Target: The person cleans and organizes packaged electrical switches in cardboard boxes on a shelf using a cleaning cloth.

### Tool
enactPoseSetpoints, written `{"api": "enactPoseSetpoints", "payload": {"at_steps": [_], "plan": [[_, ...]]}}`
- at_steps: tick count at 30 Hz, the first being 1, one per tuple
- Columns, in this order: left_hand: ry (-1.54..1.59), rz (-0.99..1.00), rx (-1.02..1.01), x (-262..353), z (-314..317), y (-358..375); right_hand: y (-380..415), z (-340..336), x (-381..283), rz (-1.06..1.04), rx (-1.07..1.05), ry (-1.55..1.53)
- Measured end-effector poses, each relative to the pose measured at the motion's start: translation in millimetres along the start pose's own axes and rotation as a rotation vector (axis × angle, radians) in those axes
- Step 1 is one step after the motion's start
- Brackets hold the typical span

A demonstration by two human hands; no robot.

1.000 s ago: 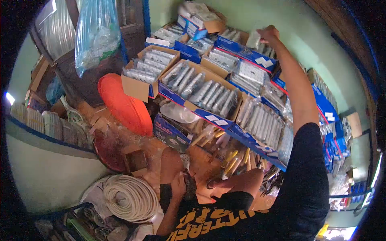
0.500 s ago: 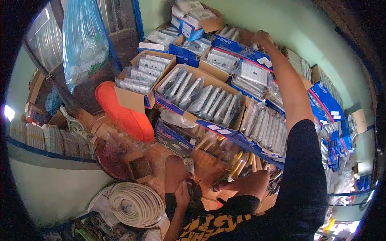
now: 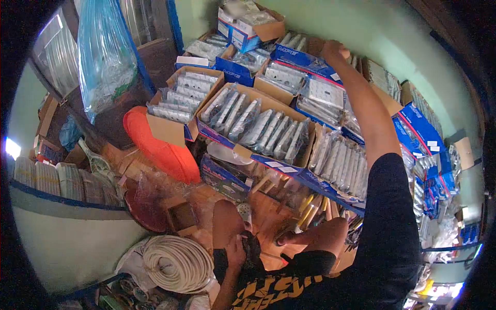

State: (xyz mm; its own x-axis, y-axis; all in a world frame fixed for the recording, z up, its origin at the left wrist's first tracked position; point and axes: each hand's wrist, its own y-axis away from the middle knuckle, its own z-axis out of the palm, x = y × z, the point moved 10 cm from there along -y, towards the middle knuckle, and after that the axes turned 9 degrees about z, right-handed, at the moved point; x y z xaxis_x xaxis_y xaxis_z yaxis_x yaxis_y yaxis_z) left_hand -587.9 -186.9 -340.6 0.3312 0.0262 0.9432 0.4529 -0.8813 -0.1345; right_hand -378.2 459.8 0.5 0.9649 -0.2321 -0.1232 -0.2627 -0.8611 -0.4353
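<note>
My right hand [image 3: 336, 50] reaches to the back of the boxes, by the wall, at the rear edge of a blue box [image 3: 305, 59]; its fingers are partly hidden, and what they touch is not clear. Near my knee, at the bottom centre, rests my left hand [image 3: 236, 251], low on the dark shorts, its fingers too small to read. Between my arms and the wall stand open cartons of plastic-wrapped white plates, among them a long front box [image 3: 243, 148] and a box to its left [image 3: 168, 135].
A red-orange object [image 3: 163, 150] lies left of the boxes. A blue plastic bag [image 3: 106, 62] hangs at upper left. Coiled white cable [image 3: 178, 263] sits at lower left. More blue boxes [image 3: 421, 129] stand at right, along the green wall [image 3: 361, 26].
My right hand has shifted slightly left at the back of the boxes. My left hand stays by the knee. The whole view has moved a little.
</note>
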Motion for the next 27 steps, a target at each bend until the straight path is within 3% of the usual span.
{"api": "enactPoseSetpoints", "payload": {"at_steps": [1, 9, 11, 17, 21, 23, 26, 27], "plan": [[0.155, -0.188, -0.055, -8, 5, 4, 2, -1, -3, -0.03, -0.04, 0.011], [0.098, -0.234, -0.073, -32, 9, 12, 25, -26, -51, -0.313, 0.043, 0.152], [0.11, -0.241, -0.077, -37, 12, 14, 33, -12, -67, -0.343, -0.186, 0.037], [0.202, -0.21, 0.038, -36, 9, 14, 40, 12, -96, -0.509, -0.209, -0.028], [0.139, -0.174, -0.026, -31, 11, 14, 9, 34, -91, -0.57, -0.254, -0.03], [0.095, -0.105, -0.011, -13, 8, 8, 7, 16, -91, -0.751, -0.216, 0.159], [0.109, -0.143, -0.086, -3, 15, 6, 17, -80, -73, -0.601, -0.146, -0.043], [0.041, -0.069, -0.135, 11, 18, 7, 29, -106, -66, -0.595, -0.293, -0.059]]}}
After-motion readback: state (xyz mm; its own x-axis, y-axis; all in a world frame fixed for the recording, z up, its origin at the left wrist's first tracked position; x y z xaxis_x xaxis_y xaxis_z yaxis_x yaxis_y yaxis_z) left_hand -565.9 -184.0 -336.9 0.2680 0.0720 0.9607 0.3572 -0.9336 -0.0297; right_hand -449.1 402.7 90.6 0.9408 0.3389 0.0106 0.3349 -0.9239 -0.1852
